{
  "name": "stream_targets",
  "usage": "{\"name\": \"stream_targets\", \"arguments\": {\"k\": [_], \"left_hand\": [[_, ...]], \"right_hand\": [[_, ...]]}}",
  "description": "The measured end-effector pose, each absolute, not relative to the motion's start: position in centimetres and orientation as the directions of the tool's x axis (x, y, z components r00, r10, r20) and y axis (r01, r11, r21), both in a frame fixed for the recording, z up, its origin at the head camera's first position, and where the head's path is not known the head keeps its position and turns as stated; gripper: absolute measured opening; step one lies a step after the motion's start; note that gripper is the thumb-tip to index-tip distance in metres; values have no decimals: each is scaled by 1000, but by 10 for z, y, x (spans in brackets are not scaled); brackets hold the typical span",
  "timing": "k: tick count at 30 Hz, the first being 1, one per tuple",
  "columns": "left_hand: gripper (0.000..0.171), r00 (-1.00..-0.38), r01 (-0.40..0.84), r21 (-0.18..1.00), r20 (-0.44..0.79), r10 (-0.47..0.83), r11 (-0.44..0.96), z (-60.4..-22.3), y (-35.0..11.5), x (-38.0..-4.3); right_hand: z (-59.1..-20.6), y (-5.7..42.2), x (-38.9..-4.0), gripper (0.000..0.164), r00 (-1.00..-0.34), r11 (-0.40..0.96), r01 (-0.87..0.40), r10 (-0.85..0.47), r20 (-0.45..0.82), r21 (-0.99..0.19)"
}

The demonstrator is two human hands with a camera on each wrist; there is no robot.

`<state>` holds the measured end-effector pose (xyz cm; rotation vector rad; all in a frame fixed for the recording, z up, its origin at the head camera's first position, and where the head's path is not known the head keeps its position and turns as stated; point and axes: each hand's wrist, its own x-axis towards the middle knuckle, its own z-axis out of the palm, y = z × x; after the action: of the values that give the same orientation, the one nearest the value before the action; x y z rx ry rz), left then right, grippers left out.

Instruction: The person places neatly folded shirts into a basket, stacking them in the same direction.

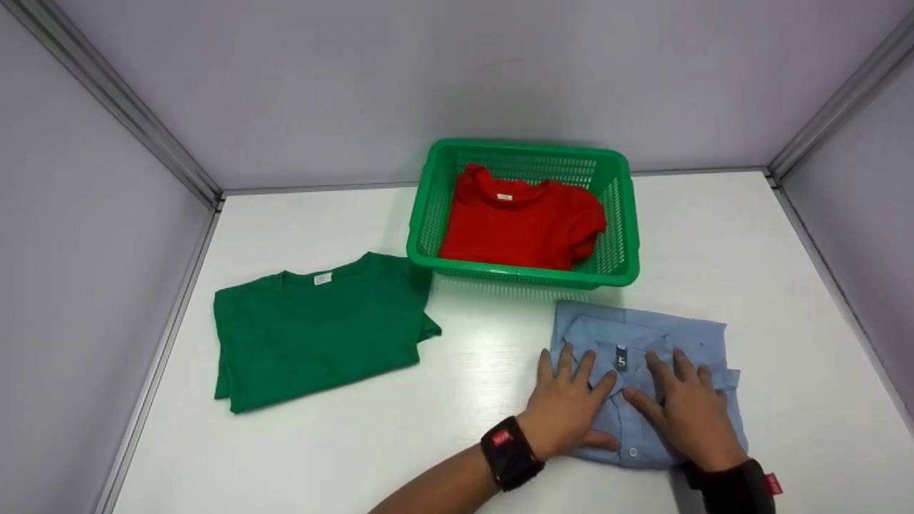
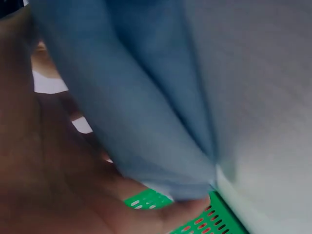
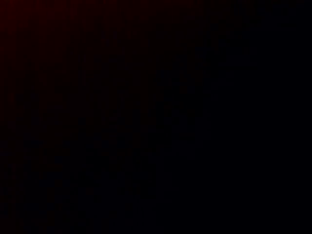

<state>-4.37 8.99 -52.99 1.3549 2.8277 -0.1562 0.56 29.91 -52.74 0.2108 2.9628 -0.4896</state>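
Note:
A folded light-blue button shirt (image 1: 628,421) lies at the right front of the table, collar toward the back, with a dark label at its neck. On its left side rests my left hand (image 1: 564,407), fingers spread over the cloth. My right hand (image 1: 692,414) lies on the shirt's right side, fingers also spread. In the left wrist view, the blue cloth (image 2: 131,97) shows close up beside my left hand (image 2: 73,180). The right wrist view is almost wholly dark and shows no hand.
A green plastic basket (image 1: 525,275) stands at the back, holding a folded red T-shirt (image 1: 514,225). To its left, a folded green T-shirt (image 1: 321,335) lies on the white table (image 1: 343,457), reaching the basket's front left corner. Grey panels (image 1: 457,78) enclose the table's back and sides.

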Motion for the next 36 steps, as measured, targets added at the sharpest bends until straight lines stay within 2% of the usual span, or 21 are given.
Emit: {"name": "stream_targets", "arguments": {"k": [8,20,26,36], "left_hand": [[110,-680,729,-160,-68,730,665,-525,77,-46],[111,-666,745,-92,-127,735,660,-527,86,-75],[109,-671,741,-64,-129,730,669,-526,82,-74],[113,-703,710,-85,-131,699,699,-521,59,-69]], "right_hand": [[-526,272,-5,81,-990,948,112,80,-117,-299],[-528,270,-21,81,-988,938,141,113,-104,-316],[-528,268,-23,80,-988,941,142,113,-108,-309],[-525,246,-26,79,-994,947,95,76,-74,-307]]}}
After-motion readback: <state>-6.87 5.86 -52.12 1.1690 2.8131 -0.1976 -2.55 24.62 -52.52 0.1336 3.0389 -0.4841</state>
